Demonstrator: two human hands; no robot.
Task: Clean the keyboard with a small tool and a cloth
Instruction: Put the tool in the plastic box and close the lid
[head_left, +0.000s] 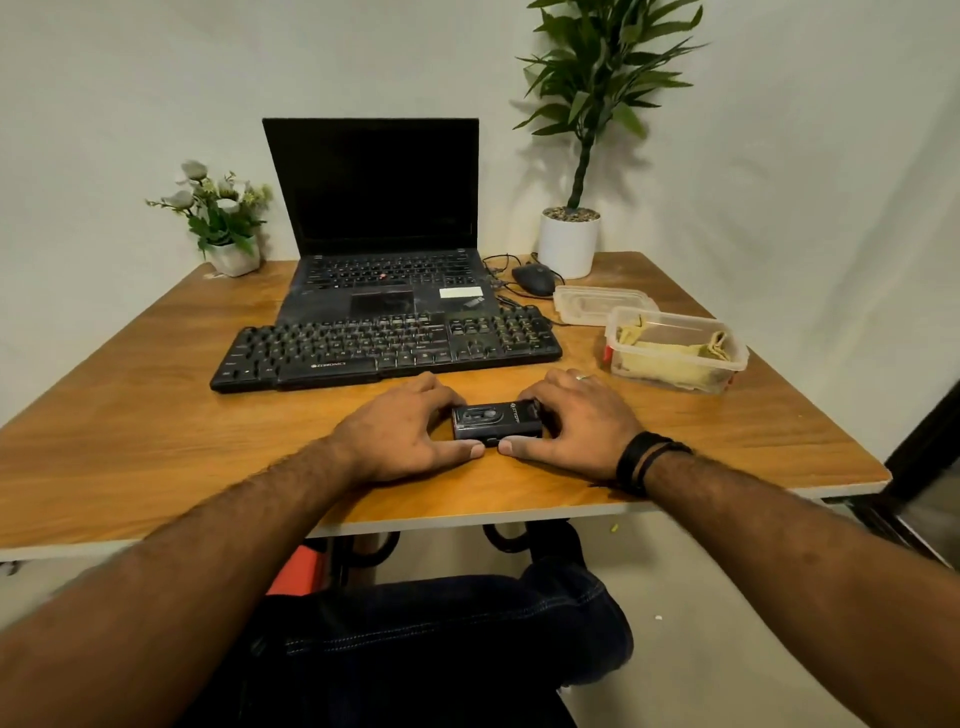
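A black external keyboard (384, 345) lies across the middle of the wooden table (156, 415), in front of an open laptop (379, 234). Nearer the front edge sits a small black box-shaped case (493, 420). My left hand (400, 436) grips its left end and my right hand (571, 426) grips its right end, thumbs meeting at its near side. A yellow cloth (670, 353) lies folded inside a clear plastic container (675, 340) at the right.
A container lid (597, 304) and a black wired mouse (535, 279) sit behind the container. A white potted plant (569, 239) stands at the back right, a small flower pot (228, 244) at the back left. My knees are under the table's front edge.
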